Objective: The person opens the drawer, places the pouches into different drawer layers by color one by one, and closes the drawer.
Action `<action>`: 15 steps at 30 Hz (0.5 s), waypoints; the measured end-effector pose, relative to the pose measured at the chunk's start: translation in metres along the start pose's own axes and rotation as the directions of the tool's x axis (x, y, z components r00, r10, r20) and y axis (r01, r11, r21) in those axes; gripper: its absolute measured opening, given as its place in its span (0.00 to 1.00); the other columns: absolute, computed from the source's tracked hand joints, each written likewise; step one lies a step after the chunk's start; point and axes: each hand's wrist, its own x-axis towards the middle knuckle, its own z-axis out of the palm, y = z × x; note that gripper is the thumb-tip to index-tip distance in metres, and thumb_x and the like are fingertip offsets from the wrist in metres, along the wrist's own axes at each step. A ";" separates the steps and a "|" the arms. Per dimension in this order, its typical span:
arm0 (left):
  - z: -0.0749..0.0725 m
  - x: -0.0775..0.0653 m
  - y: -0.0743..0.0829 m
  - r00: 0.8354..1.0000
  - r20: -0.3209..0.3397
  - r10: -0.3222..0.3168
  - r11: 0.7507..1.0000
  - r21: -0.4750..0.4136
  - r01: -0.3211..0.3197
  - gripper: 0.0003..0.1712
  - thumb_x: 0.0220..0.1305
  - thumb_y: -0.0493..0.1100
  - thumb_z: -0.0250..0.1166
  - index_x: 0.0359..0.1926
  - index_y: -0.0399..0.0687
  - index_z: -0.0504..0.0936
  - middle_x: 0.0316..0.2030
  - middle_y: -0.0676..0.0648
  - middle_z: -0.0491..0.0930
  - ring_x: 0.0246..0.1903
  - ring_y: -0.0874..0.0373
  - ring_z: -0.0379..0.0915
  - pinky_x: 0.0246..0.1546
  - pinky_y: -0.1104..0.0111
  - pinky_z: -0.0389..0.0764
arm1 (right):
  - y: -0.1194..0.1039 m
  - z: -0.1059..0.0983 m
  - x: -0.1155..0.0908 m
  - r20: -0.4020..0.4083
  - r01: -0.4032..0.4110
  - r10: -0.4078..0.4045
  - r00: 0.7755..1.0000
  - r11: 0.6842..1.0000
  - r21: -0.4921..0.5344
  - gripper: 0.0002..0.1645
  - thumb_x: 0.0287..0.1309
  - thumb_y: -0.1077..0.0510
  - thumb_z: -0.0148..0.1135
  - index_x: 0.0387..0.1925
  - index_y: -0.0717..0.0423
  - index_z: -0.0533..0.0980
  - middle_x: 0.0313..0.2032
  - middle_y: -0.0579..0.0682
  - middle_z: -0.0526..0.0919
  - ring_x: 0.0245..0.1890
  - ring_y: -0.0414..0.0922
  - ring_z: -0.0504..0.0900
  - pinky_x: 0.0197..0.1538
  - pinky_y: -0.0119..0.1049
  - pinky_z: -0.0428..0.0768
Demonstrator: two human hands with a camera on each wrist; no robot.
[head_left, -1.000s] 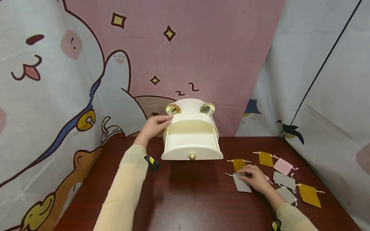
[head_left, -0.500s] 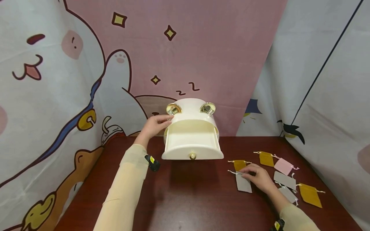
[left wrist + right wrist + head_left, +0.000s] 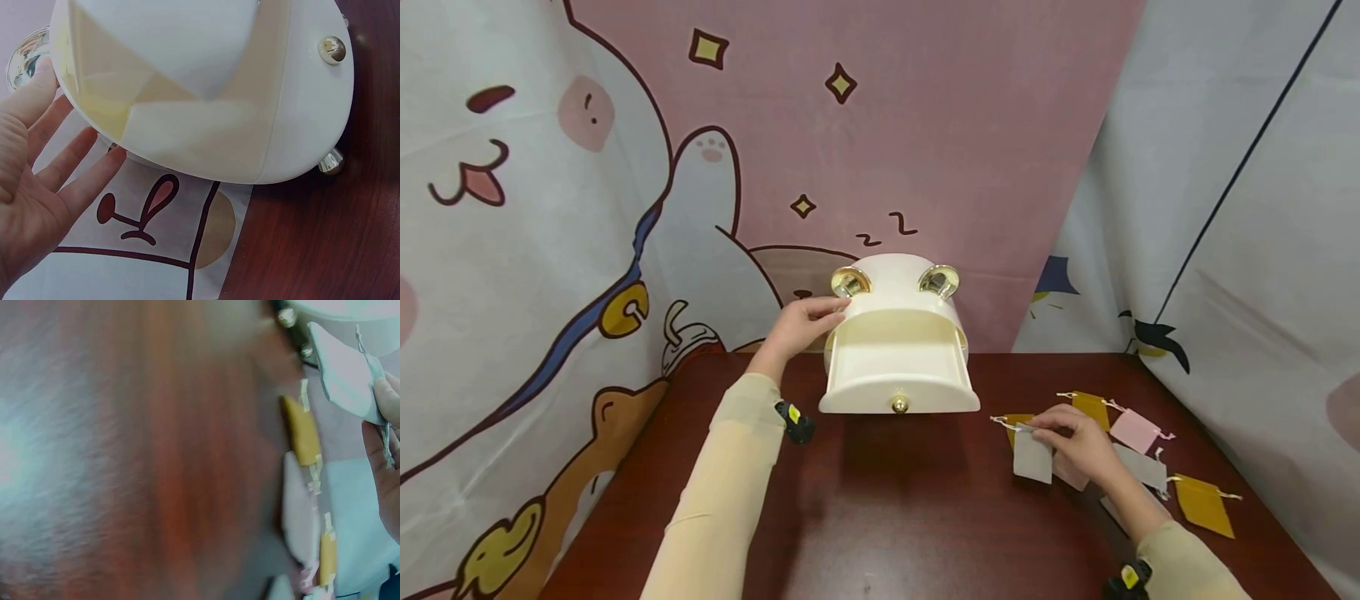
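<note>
A cream-white box (image 3: 899,279) with two shiny gold round ornaments on top stands at the table's back. Its drawer (image 3: 895,354), with a gold knob, is pulled out, and I see nothing lying in it. My left hand (image 3: 797,333) touches the box's upper left side beside one ornament; in the left wrist view its fingers are nearly straight along the curved wall. To the right of the box, my right hand (image 3: 1078,443) pinches a small grey drawstring pouch (image 3: 1033,455) near its corded top. In the right wrist view this pouch (image 3: 344,378) is held above the table.
Under and behind the right hand lie a mustard pouch (image 3: 1013,423) and a pink pouch (image 3: 1070,472), both partly hidden. Farther right are more mustard pouches (image 3: 1204,506), a pink pouch (image 3: 1135,430) and grey pouches (image 3: 1142,468). A printed cloth (image 3: 970,125) hangs behind the dark red-brown table (image 3: 880,517).
My right hand has raised the grey pouch from the table and moved slightly back, uncovering part of a pink pouch. The left hand and the box stay as they were.
</note>
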 end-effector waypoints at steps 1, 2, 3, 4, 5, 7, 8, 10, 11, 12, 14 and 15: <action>0.000 0.000 0.000 1.000 0.001 0.000 1.000 0.001 0.000 0.22 0.69 0.50 0.65 0.62 0.56 0.81 0.61 0.48 0.77 0.58 0.51 0.73 0.55 0.56 0.76 | -0.004 -0.002 0.003 -0.006 0.020 -0.020 1.000 1.000 0.009 0.09 0.57 0.65 0.71 0.39 0.50 0.87 0.37 0.46 0.83 0.32 0.37 0.76 0.32 0.27 0.76; 0.000 0.000 0.000 1.000 0.002 0.002 1.000 0.001 -0.002 0.22 0.69 0.49 0.65 0.62 0.56 0.81 0.61 0.48 0.77 0.58 0.51 0.73 0.55 0.56 0.76 | -0.007 -0.004 0.005 -0.016 0.036 -0.036 0.999 0.999 0.020 0.10 0.56 0.66 0.71 0.39 0.51 0.87 0.36 0.46 0.83 0.31 0.37 0.76 0.31 0.27 0.77; 0.000 0.000 0.000 1.000 0.002 0.000 1.000 0.000 0.000 0.22 0.69 0.49 0.65 0.62 0.56 0.81 0.61 0.48 0.77 0.58 0.51 0.73 0.55 0.56 0.76 | -0.010 -0.006 0.008 -0.024 0.051 -0.050 0.998 0.998 0.034 0.10 0.56 0.67 0.71 0.39 0.53 0.87 0.36 0.47 0.83 0.30 0.37 0.76 0.29 0.28 0.77; -0.001 0.000 0.000 1.000 0.003 0.002 1.000 -0.001 -0.002 0.22 0.69 0.49 0.65 0.62 0.56 0.81 0.61 0.48 0.77 0.58 0.51 0.73 0.55 0.56 0.76 | -0.014 -0.008 0.010 -0.032 0.064 -0.063 0.998 0.997 0.046 0.10 0.55 0.67 0.71 0.39 0.54 0.87 0.36 0.48 0.83 0.30 0.37 0.76 0.28 0.28 0.77; -0.001 0.000 0.000 1.000 0.004 0.003 1.000 0.001 -0.003 0.22 0.69 0.49 0.65 0.62 0.56 0.81 0.61 0.48 0.77 0.58 0.51 0.73 0.55 0.56 0.76 | -0.016 -0.010 0.013 -0.037 0.073 -0.071 0.997 0.996 0.060 0.10 0.55 0.68 0.70 0.39 0.55 0.87 0.36 0.49 0.82 0.29 0.37 0.76 0.26 0.29 0.78; -0.001 0.001 -0.001 1.000 0.006 0.006 1.000 0.004 -0.006 0.22 0.70 0.49 0.64 0.63 0.56 0.80 0.61 0.47 0.77 0.58 0.51 0.73 0.55 0.56 0.76 | -0.023 -0.014 0.017 -0.054 0.081 -0.077 0.996 0.994 0.072 0.10 0.55 0.69 0.70 0.40 0.57 0.87 0.37 0.51 0.82 0.30 0.37 0.76 0.27 0.29 0.78; -0.001 0.001 -0.001 1.000 0.006 0.007 1.000 0.005 -0.007 0.22 0.70 0.49 0.64 0.63 0.56 0.80 0.61 0.47 0.77 0.58 0.51 0.73 0.55 0.56 0.76 | -0.026 -0.016 0.020 -0.062 0.080 -0.075 0.995 0.994 0.076 0.10 0.55 0.69 0.70 0.40 0.58 0.87 0.37 0.51 0.82 0.31 0.36 0.76 0.28 0.29 0.78; -0.001 0.001 -0.001 1.000 0.006 0.007 1.000 0.005 -0.007 0.22 0.70 0.49 0.64 0.63 0.56 0.80 0.61 0.47 0.77 0.58 0.51 0.73 0.55 0.56 0.76 | -0.031 -0.020 0.025 -0.082 0.073 -0.068 0.994 0.995 0.068 0.10 0.55 0.69 0.70 0.40 0.58 0.87 0.38 0.50 0.82 0.34 0.35 0.76 0.31 0.26 0.77; -0.001 0.001 -0.002 1.000 0.007 0.007 1.000 0.005 -0.007 0.22 0.70 0.49 0.64 0.63 0.56 0.80 0.61 0.47 0.77 0.58 0.51 0.73 0.55 0.56 0.77 | -0.035 -0.022 0.028 -0.091 0.069 -0.063 0.994 0.996 0.059 0.10 0.55 0.68 0.71 0.39 0.57 0.87 0.38 0.50 0.82 0.35 0.34 0.76 0.33 0.24 0.77; 0.000 0.001 -0.002 1.000 0.007 0.008 1.000 0.004 -0.008 0.22 0.69 0.49 0.64 0.63 0.56 0.80 0.61 0.47 0.77 0.58 0.51 0.73 0.55 0.56 0.77 | -0.038 -0.024 0.030 -0.101 0.062 -0.057 0.993 0.997 0.050 0.10 0.55 0.68 0.71 0.39 0.57 0.87 0.38 0.49 0.82 0.37 0.33 0.76 0.35 0.23 0.76; 0.000 0.001 -0.001 1.000 0.007 0.006 1.000 0.002 -0.006 0.22 0.69 0.49 0.65 0.62 0.56 0.81 0.61 0.48 0.77 0.58 0.51 0.73 0.55 0.56 0.77 | -0.045 -0.028 0.036 -0.116 0.055 -0.050 0.992 0.998 0.040 0.10 0.55 0.68 0.71 0.40 0.57 0.87 0.38 0.49 0.82 0.38 0.33 0.75 0.37 0.21 0.75; 0.000 0.001 -0.001 1.000 0.006 0.005 1.000 0.003 -0.005 0.22 0.69 0.50 0.65 0.62 0.56 0.81 0.61 0.48 0.77 0.58 0.51 0.73 0.55 0.56 0.77 | -0.049 -0.030 0.039 -0.125 0.055 -0.051 0.991 0.998 0.033 0.10 0.55 0.68 0.71 0.40 0.57 0.87 0.38 0.50 0.82 0.38 0.32 0.75 0.37 0.20 0.74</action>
